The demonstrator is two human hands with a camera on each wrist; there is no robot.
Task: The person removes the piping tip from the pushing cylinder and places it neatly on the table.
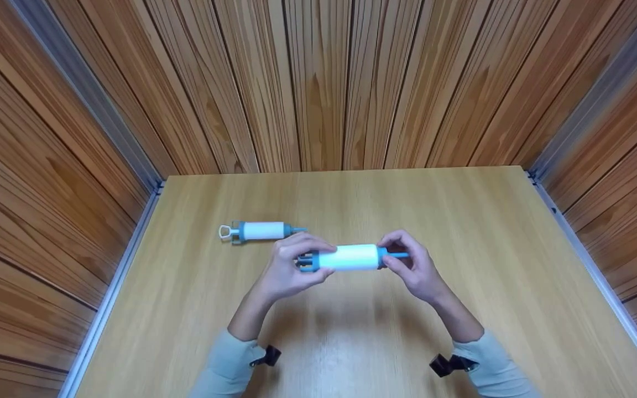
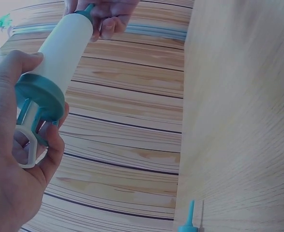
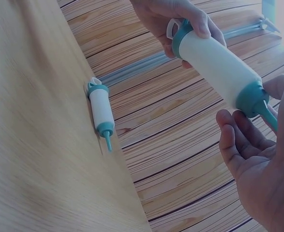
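Held level over the table is a large syringe [image 1: 349, 258] with a white barrel, teal end caps and a thin teal nozzle [image 1: 398, 255]. My left hand [image 1: 288, 272] grips its handle end, thumb and fingers around the barrel and rear cap. The left wrist view shows the white loop handle [image 2: 33, 150] near that palm. At the other end, my right hand [image 1: 415, 271] pinches the front cap [image 3: 250, 98] between thumb and fingers, the nozzle passing beside the palm. A second, similar syringe [image 1: 263, 231] lies on the table just beyond my left hand, its nozzle pointing right.
The light wooden table [image 1: 186, 309] meets a plank-patterned wall [image 1: 318, 88] at the back. More such panels stand on both sides, with metal rails [image 1: 114, 282] along the table's edges. Small black mounts [image 1: 267, 355] sit at both cuffs.
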